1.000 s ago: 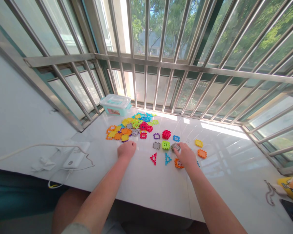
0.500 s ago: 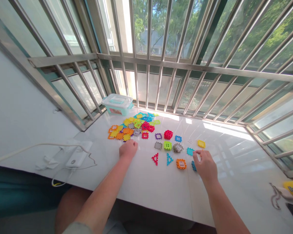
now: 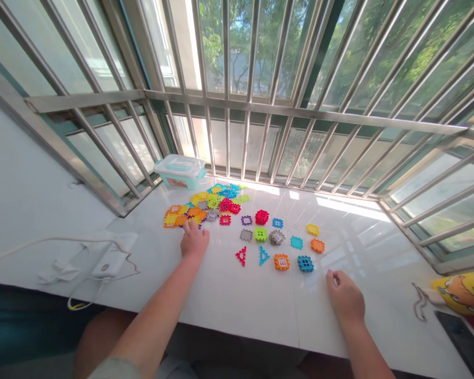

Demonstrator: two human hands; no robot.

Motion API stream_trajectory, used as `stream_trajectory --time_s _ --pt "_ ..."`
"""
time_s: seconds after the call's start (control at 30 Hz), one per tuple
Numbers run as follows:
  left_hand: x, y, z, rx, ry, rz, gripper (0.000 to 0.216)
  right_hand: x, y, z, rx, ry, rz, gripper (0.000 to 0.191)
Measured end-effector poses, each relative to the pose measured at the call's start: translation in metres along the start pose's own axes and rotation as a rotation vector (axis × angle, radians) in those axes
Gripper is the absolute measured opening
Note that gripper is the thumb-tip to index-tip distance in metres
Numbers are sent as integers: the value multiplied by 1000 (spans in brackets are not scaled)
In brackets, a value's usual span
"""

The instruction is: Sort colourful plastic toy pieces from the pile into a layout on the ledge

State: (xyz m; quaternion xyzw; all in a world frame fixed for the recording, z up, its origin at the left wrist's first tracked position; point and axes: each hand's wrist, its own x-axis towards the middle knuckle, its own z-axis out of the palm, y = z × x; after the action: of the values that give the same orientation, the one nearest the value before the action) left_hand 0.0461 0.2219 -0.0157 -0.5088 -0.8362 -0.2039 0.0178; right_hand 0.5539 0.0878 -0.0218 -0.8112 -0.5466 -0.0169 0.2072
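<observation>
My left hand (image 3: 194, 241) reaches to the near edge of a heap of colourful interlocking plastic tiles, its fingertips at a yellow tile (image 3: 195, 220) and the thumb held apart. My right hand (image 3: 345, 297) rests on the table with curled fingers, and nothing shows in it. Nearest to it lie a blue stack of square tiles (image 3: 305, 263) and an orange tile (image 3: 317, 245). Further left are an orange stack (image 3: 282, 262), a blue triangle (image 3: 264, 256) and a red triangle (image 3: 241, 256). Behind these stand a green stack (image 3: 260, 235), a grey stack (image 3: 277, 237) and a red stack (image 3: 262, 217).
A lidded teal box (image 3: 180, 172) stands at the back left beside metal window bars. A white power strip (image 3: 112, 258) with cables lies on the left of the white table (image 3: 237, 300). A phone (image 3: 460, 337) and a yellow pouch (image 3: 462, 295) are at the right edge.
My right hand has pulled back toward me from the tile rows, uncovering the orange tile and blue stack. My left hand has unclenched and stretched its fingers to the heap. The view has shifted slightly right.
</observation>
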Motion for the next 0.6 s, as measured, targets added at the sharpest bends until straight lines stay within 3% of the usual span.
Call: stream_trajectory --time_s 0.27,0.6 --pt "5 -10 5 -107 -16 28 23 3 -2 -2 -10 -58 9 35" --pt "-1 -11 -1 -203 49 143 15 7 -2 1 -27 -93 53 33"
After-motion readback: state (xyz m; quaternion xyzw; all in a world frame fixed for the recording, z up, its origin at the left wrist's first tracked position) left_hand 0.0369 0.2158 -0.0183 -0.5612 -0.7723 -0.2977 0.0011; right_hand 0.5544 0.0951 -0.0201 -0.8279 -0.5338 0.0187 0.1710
